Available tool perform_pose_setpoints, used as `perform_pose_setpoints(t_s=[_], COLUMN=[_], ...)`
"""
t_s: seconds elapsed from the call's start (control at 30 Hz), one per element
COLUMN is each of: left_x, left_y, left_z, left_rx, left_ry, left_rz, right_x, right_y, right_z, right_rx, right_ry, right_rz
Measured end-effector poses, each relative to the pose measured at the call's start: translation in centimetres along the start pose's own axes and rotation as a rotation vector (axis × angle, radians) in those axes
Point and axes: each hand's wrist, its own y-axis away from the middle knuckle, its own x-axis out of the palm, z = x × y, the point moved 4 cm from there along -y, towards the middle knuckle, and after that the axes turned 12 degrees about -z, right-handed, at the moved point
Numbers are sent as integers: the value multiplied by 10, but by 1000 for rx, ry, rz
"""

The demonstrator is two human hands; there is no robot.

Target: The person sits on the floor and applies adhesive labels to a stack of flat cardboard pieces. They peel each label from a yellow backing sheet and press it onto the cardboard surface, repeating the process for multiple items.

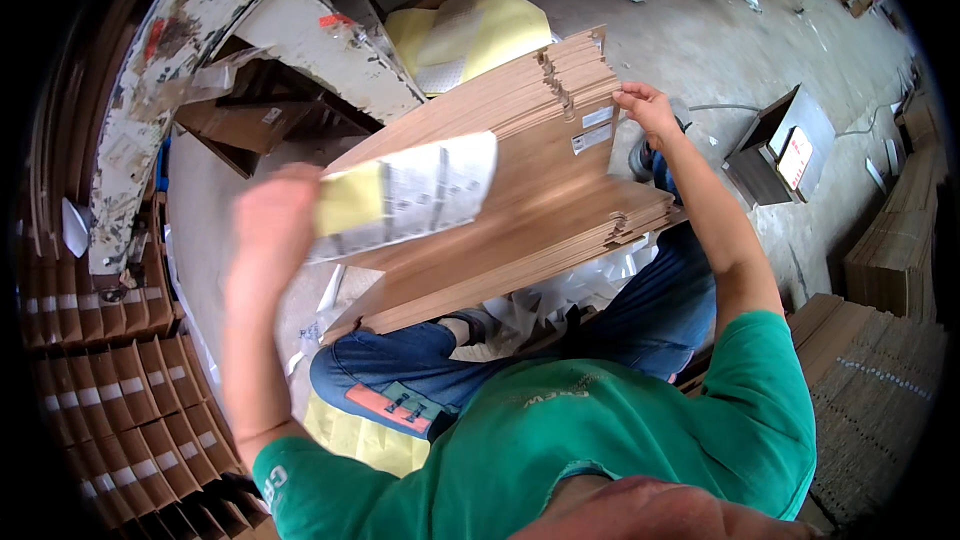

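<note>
A stack of flat brown cardboard sheets (530,175) lies across my lap, parted so that the upper layers stand tilted up from the lower bundle (520,275). Two small white labels (592,130) sit near the right end of the raised face. My right hand (650,112) is closed on the upper right corner of the raised sheets, thumb and fingers pinching the edge. Over the left part of the cardboard, my left hand (272,215), blurred by motion, grips a sheet of labels (425,188), white with printing and a yellow patch. Its fingers are partly hidden.
Folded brown cartons with white labels (120,390) are stacked at the left. Ahead stands a worn white panel (330,45) beside yellow paper (490,30). A grey metal box (780,150) rests on the floor at the right, and cardboard stacks (870,390) line the right side.
</note>
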Motion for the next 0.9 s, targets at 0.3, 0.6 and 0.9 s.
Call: perform_pose_setpoints(t_s=[0.3,0.6,0.9], left_x=[-111,-74,-45], left_y=[20,-6,-31], left_z=[42,-11,-22], left_rx=[-45,122,87], left_ry=[-107,380,244], left_rz=[-494,-316,-178], right_x=[-8,22,106], right_y=[33,161,236], right_z=[5,125,171], right_rx=[68,-894,-1224], right_ry=[138,250,209], right_rz=[-54,38,312])
